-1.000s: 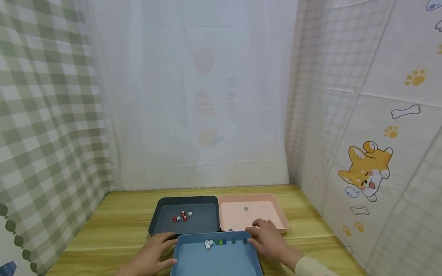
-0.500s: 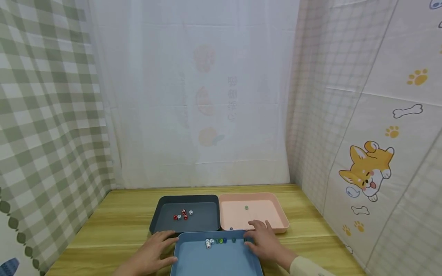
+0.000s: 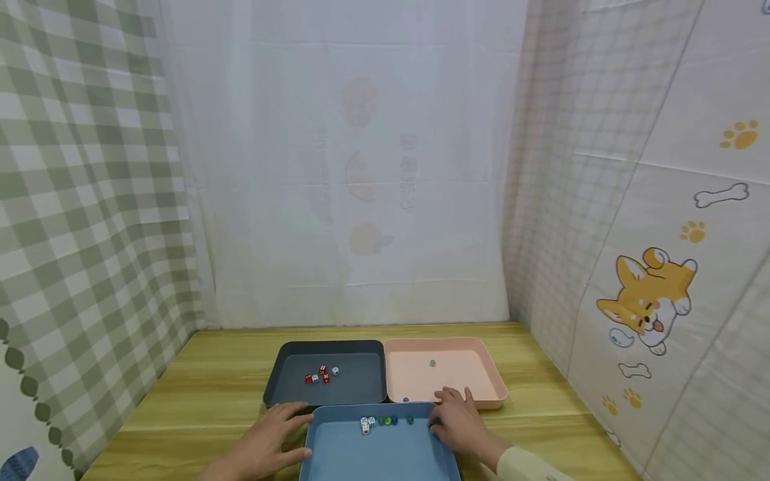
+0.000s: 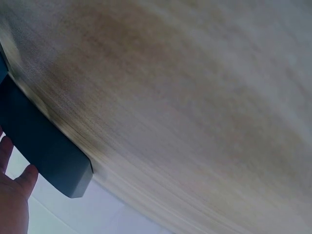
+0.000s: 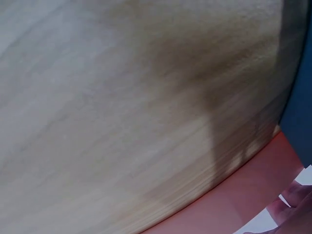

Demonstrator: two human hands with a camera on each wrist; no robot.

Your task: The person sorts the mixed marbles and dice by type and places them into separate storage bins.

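In the head view my left hand (image 3: 271,437) rests at the left side of the blue tray (image 3: 379,457), fingers spread, fingertips at its rim. My right hand (image 3: 460,421) reaches over the tray's far right corner. Its thumb and index finger pinch at a dark green marble, which the fingertips mostly hide. Along the tray's far side lie white dice (image 3: 365,425), a green marble (image 3: 388,421), a blue marble (image 3: 394,420) and a dark green marble (image 3: 410,420). The wrist views show parts of the hands beside tray walls.
Behind the blue tray stand a dark grey tray (image 3: 289,391) with red dice (image 3: 323,370) and white dice (image 3: 335,371), and a pink tray (image 3: 469,367) with a pale green marble (image 3: 432,363) and a dark marble (image 3: 406,399). Curtains enclose the wooden table (image 3: 204,387).
My right hand has moved slightly left and down over the tray's corner, and its fingers have closed in on the rightmost marble. The left hand stays put. The view has shifted slightly.
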